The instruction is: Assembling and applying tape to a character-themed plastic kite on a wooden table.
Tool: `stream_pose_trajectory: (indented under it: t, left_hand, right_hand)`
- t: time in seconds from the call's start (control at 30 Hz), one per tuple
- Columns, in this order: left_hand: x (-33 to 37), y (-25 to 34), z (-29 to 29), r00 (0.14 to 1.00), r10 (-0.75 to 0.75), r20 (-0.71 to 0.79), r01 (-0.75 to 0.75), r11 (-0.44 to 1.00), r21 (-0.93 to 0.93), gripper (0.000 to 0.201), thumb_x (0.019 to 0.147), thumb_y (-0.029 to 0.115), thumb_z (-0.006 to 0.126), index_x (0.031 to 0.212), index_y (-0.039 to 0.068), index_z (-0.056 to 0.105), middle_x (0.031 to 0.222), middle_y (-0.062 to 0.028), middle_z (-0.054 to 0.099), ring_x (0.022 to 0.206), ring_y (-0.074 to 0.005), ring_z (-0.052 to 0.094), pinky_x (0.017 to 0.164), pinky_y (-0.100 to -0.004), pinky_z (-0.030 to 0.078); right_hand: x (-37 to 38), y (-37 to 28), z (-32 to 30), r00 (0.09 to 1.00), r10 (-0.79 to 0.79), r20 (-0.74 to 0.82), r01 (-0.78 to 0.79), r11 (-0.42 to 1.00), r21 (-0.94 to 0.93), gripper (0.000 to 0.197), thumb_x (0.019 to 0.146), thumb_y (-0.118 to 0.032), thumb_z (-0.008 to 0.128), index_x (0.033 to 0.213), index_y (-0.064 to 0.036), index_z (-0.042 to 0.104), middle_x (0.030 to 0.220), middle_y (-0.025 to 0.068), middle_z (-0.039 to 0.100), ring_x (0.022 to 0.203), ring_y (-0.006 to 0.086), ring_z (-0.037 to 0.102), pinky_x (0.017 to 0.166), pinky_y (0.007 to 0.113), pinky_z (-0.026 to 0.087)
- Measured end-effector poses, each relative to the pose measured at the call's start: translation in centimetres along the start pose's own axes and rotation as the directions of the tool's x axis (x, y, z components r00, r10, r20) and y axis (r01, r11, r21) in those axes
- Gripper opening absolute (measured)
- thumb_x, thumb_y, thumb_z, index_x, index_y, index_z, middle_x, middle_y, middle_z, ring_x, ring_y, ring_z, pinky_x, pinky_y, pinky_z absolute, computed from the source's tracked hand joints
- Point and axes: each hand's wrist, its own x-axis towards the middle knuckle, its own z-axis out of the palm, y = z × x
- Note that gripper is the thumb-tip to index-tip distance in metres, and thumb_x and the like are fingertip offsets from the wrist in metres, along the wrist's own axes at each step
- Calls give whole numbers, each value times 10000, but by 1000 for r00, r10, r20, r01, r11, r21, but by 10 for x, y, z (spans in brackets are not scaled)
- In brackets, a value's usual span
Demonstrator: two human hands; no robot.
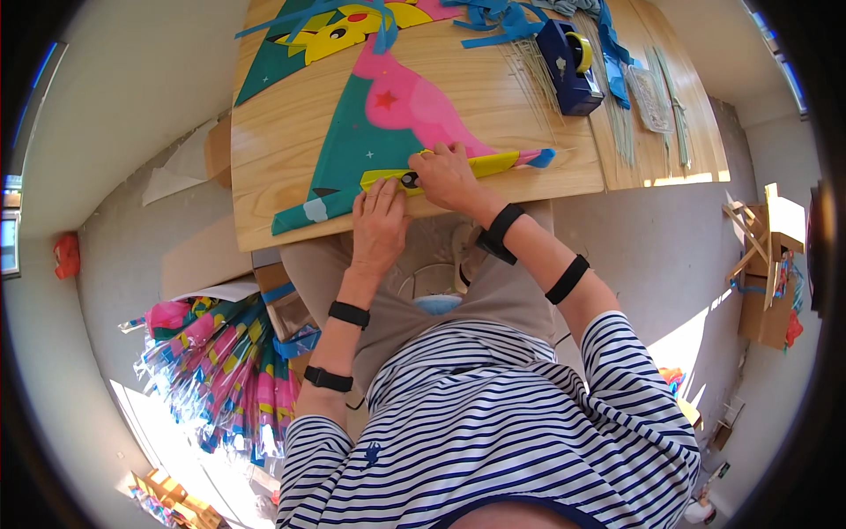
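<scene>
A teal and pink printed kite (pixel 418 99) lies on the wooden table in front of me. Its near edge is folded or rolled into a narrow strip, with yellow and a black-and-white eye showing on it. My left hand (pixel 379 227) curls its fingers over this strip, left of the eye. Just right of the eye, my right hand (pixel 447 179) grips the strip with bent fingers, and its thumb is partly hidden. Past my right hand the strip tapers to a blue end piece (pixel 543 159).
Another kite (pixel 295 55) with a yellow cartoon figure lies farther back. Blue ribbons (pixel 498 25), a dark blue tape dispenser (pixel 567 75), thin rods (pixel 536 78) and a clear plastic box (pixel 649 99) occupy the table's right side. Plastic-wrapped kites (pixel 231 370) are piled low on my left.
</scene>
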Motion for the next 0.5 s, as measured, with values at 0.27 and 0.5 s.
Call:
stream_pose_trajectory:
  t: [0.27, 0.5]
  left_hand:
    - [-4, -3, 10, 1000, -25, -10, 25, 1000, 6, 499, 803, 142, 783, 1268, 26, 640, 1432, -131, 569, 1371, -330, 502, 1128, -515, 379]
    - [-7, -7, 18, 999, -41, 10, 41, 999, 28, 590, 793, 192, 807, 1324, 33, 604, 1444, -120, 567, 1384, -314, 494, 1150, -536, 344]
  right_hand:
    - [0, -7, -10, 995, 64, 82, -64, 998, 1, 260, 863, -210, 743, 1077, -113, 631, 1064, 125, 689, 1022, 356, 655, 893, 530, 411]
    - [-9, -6, -20, 999, -12, -52, 10, 999, -40, 479, 857, -235, 774, 1284, -90, 613, 1298, 146, 592, 1243, 344, 545, 1075, 581, 374]
